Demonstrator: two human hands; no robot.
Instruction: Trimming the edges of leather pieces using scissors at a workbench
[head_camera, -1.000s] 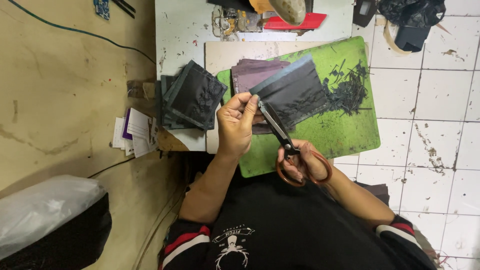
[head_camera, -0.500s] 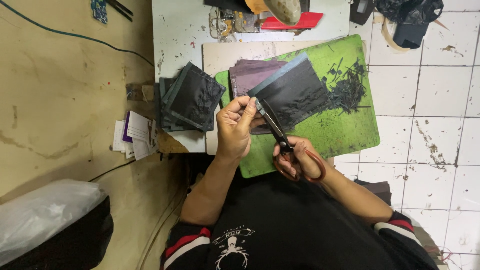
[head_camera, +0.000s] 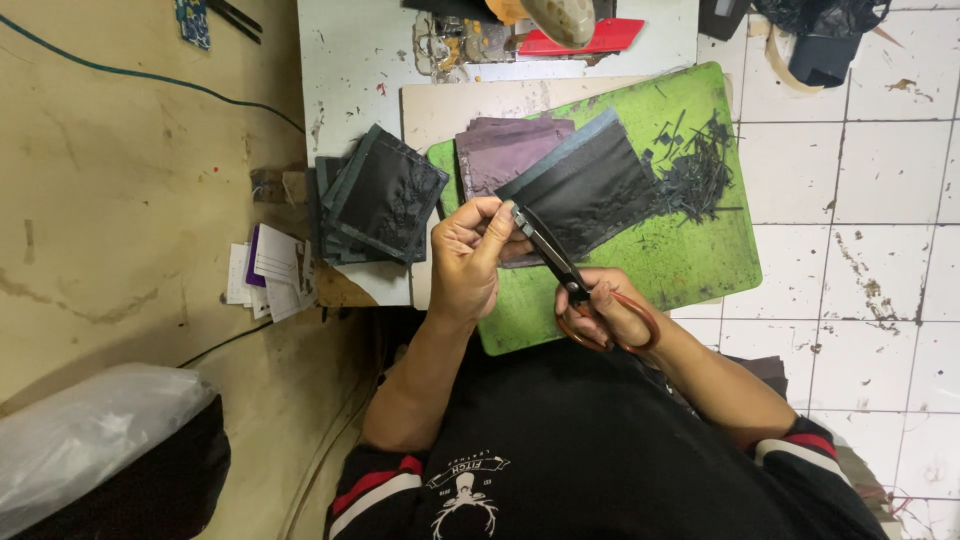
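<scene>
The left hand (head_camera: 470, 262) pinches the near corner of a black leather piece (head_camera: 590, 185) between thumb and curled fingers, while the right hand (head_camera: 612, 312) is closed through the reddish loops of a pair of scissors (head_camera: 552, 258), whose dark blades point up and left and meet that same corner just beside the left fingertips. The piece slants away from both hands over a green cutting mat (head_camera: 690, 262), partly covering a purple piece (head_camera: 505, 150) beneath it. Black trimmings (head_camera: 695, 170) lie heaped near the mat's far right corner, well apart from the hands; the mat's near edge overhangs the person's lap. Left of the left hand, a stack of black pieces (head_camera: 380, 200) sits at the edge of the white surface (head_camera: 350, 90), just beside the mat. White floor tiles (head_camera: 860, 230) open out to the right.
</scene>
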